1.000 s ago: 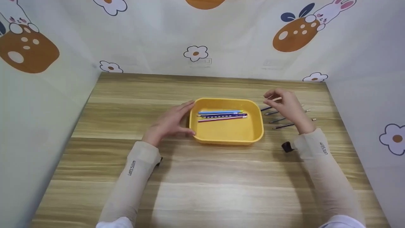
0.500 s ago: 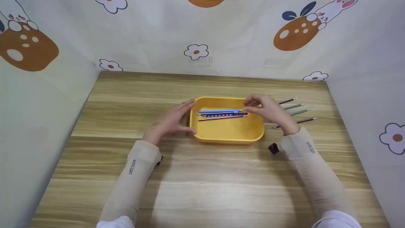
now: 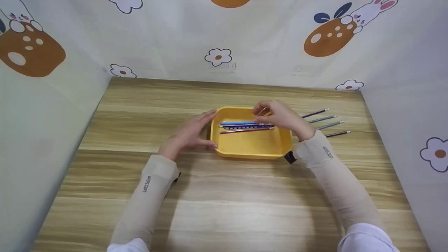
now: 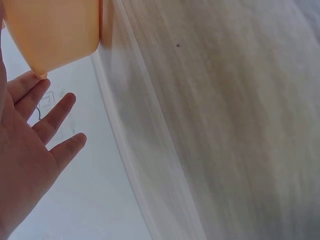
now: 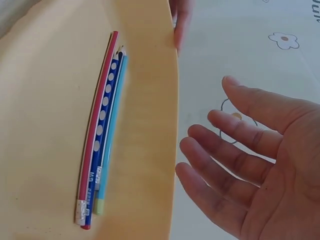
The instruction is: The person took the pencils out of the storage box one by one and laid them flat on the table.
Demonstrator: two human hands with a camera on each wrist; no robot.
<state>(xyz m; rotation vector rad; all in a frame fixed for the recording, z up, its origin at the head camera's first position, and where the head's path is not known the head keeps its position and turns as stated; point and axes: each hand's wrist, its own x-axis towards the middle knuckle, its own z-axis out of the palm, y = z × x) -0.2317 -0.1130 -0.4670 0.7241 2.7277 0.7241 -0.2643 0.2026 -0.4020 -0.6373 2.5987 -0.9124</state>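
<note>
A yellow plastic basin (image 3: 252,148) stands on the table with several pencils lying side by side in it. Among them are a light blue pencil (image 5: 112,135), a dark blue one with white dots (image 5: 102,115) and a red striped one (image 5: 95,145). My left hand (image 3: 187,134) rests its spread fingertips and thumb on the basin's left end; in the left wrist view, two fingers (image 4: 34,95) meet the rim. Above the basin's back right part hovers my right hand (image 3: 278,115), fingers loosely bent and holding nothing. It partly hides the pencils' right ends in the head view.
More pencils (image 3: 323,119) lie fanned out on the wooden table (image 3: 224,203), right of the basin, partly behind the right wrist. A patterned cloth wall (image 3: 168,42) closes off the back, with pale walls at both sides.
My right hand has moved left, from over the pencils on the table to above the basin. My left hand has stayed at the basin's left end, and the pencils inside look unmoved.
</note>
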